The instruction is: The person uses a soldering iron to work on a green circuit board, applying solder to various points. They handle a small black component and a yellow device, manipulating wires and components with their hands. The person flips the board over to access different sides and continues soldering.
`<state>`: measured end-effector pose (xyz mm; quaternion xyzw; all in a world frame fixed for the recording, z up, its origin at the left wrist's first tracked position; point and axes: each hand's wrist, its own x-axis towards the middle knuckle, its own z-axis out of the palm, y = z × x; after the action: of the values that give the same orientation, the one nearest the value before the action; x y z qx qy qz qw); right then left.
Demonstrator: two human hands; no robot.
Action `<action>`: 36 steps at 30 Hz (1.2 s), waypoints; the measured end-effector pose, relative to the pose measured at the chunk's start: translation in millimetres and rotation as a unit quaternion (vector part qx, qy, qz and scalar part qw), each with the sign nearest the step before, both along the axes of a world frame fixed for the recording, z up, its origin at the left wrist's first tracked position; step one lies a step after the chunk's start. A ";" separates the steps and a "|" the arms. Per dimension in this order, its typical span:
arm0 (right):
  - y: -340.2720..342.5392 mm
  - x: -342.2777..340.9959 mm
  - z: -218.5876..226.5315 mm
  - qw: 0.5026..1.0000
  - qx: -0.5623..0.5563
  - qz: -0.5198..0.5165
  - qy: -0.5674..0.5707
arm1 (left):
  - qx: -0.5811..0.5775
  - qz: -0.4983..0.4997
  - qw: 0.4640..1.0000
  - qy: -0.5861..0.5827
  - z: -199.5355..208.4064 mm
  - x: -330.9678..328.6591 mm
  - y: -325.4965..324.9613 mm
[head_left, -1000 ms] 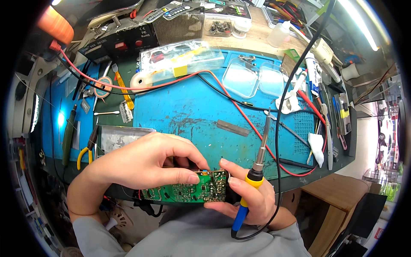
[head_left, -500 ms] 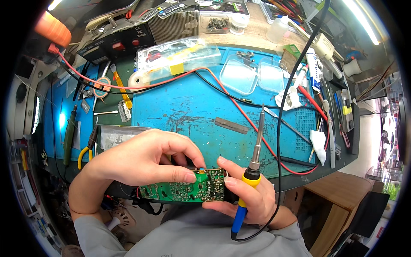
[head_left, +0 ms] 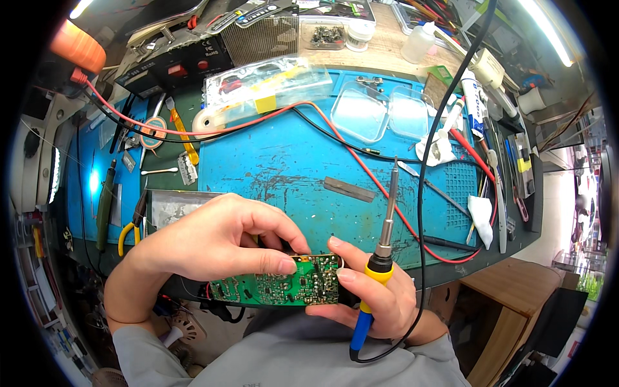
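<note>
A green circuit board (head_left: 309, 284), crowded with small parts, is held above my lap at the near edge of the bench. My left hand (head_left: 222, 235) pinches its far edge, thumb lying on the component face and fingers behind. At the board's right end, the fingertips and thumb of my right hand (head_left: 393, 300) support it. That same hand also carries a soldering iron (head_left: 378, 274) with a yellow and blue handle, its metal tip pointing up and away from the board. Fingers behind the board are partly hidden.
A scratched blue work mat (head_left: 277, 161) covers the bench, with a dark flat strip (head_left: 349, 189) on it. Red and black test leads (head_left: 351, 151) cross the mat. Clear plastic trays (head_left: 359, 113) stand farther back. Yellow-handled pliers (head_left: 129, 235) lie left; a black cable (head_left: 422, 193) hangs at right.
The board has tilted very slightly in my fingers. Both hands and the soldering iron keep nearly the same places.
</note>
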<state>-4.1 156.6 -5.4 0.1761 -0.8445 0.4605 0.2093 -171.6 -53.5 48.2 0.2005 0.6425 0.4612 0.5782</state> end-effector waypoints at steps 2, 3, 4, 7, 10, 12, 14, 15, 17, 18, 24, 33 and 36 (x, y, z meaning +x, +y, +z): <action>0.0 0.0 -0.3 1.000 -0.002 -0.001 0.001 | 0.002 0.002 1.000 -0.001 -0.6 0.1 0.2; 0.1 0.0 -0.4 1.000 -0.002 -0.001 0.000 | 0.001 0.002 1.000 -0.002 -0.9 0.0 0.6; 0.2 -0.1 -0.2 1.000 -0.002 -0.001 -0.002 | 0.001 0.002 1.000 -0.003 -1.0 -0.1 0.9; -0.1 0.1 -0.3 1.000 -0.001 -0.004 -0.002 | 0.003 -0.009 1.000 0.008 0.8 -0.7 1.9; -0.1 0.4 -0.5 1.000 0.000 -0.005 -0.001 | 0.008 -0.001 1.000 -0.010 -0.7 -0.7 0.7; -0.2 0.6 -0.5 1.000 0.000 -0.004 -0.001 | 0.010 0.005 1.000 -0.020 -1.8 -0.2 0.1; -0.4 0.6 -0.7 1.000 0.000 -0.004 -0.001 | 0.008 0.007 1.000 -0.023 -1.6 -0.1 0.0; -0.5 0.6 -0.9 1.000 0.001 -0.005 0.000 | 0.005 0.006 1.000 -0.021 -0.8 -0.3 0.4; -0.7 0.7 -1.2 1.000 0.001 -0.006 0.002 | 0.013 -0.005 1.000 -0.005 -0.8 -1.0 -0.1; -0.7 0.8 -1.2 1.000 0.001 -0.005 0.000 | 0.024 -0.015 1.000 0.010 -2.1 -1.5 -0.9; -0.3 1.8 -0.8 1.000 -0.010 -0.012 -0.015 | 0.048 -0.036 0.997 0.051 -0.7 -5.6 -2.1; 16.3 4.2 9.7 0.994 0.061 -0.054 -0.066 | 0.068 0.052 0.965 0.248 17.4 2.4 -10.2; 16.3 5.6 5.4 0.995 0.064 -0.058 -0.056 | 0.088 0.185 0.932 0.298 18.0 3.4 -11.4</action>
<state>1.5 172.9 0.0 0.1139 -0.8915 0.4015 0.1761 -168.2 -65.0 66.1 0.2567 0.7674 0.5340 0.2450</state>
